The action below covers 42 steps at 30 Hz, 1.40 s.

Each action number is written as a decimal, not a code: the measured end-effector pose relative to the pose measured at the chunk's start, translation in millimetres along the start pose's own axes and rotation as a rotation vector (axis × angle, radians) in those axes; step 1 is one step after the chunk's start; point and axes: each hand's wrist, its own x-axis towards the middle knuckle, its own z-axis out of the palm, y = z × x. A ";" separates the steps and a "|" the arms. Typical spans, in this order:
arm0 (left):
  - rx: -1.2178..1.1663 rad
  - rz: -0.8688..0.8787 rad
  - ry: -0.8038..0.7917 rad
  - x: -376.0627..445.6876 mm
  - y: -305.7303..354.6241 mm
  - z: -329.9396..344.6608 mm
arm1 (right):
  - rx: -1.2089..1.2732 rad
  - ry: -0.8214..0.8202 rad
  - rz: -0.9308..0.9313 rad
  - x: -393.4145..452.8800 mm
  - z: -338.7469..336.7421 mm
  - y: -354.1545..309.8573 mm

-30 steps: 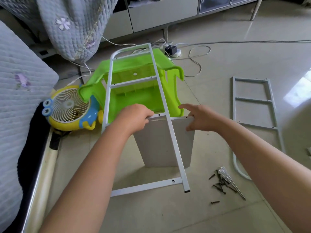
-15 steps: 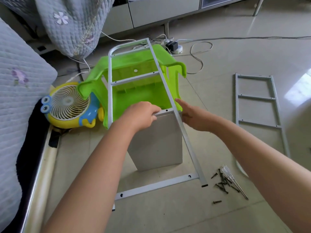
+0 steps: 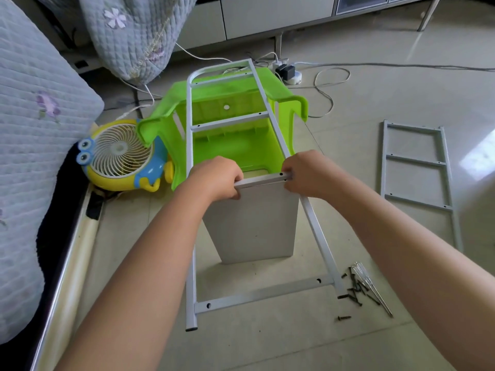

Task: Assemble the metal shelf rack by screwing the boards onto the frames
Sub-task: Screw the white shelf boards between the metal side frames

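You are looking down at a tiled floor point(image 3: 375, 129), with both bare arms reaching forward. Your left hand point(image 3: 217, 178) is curling its fingers over the left end of a crossbar point(image 3: 261, 179) of a white metal frame point(image 3: 190, 236), gripping it where it is meeting the top edge of a board point(image 3: 251, 223). Your right hand point(image 3: 308, 172) is pinching the right end of that same crossbar, close beside a screw hole, with the fingers wrapping over the bar and the board's edge. The board is standing upright on the floor, pale grey, and its top edge is lying just under the crossbar. The frame is leaning like a ladder, its near feet sitting on the floor and its rounded far end resting on an overturned green stool point(image 3: 235, 129). A second frame point(image 3: 417, 183) is lying flat on the floor, well apart to the right. Near the first frame's right foot, dark screws point(image 3: 353, 290) are lying scattered, touching a screwdriver point(image 3: 372, 289) with a clear handle. To the left of the stool, a yellow and blue fan point(image 3: 117, 156) is sitting against a bed point(image 3: 32, 129) that is wearing a quilted grey cover. Beyond the stool, a power strip point(image 3: 288, 72) and white cables are trailing across the floor.
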 end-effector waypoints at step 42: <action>-0.203 -0.334 -0.075 -28.7 -36.3 -11.7 | 0.015 0.176 0.056 16.7 5.8 3.8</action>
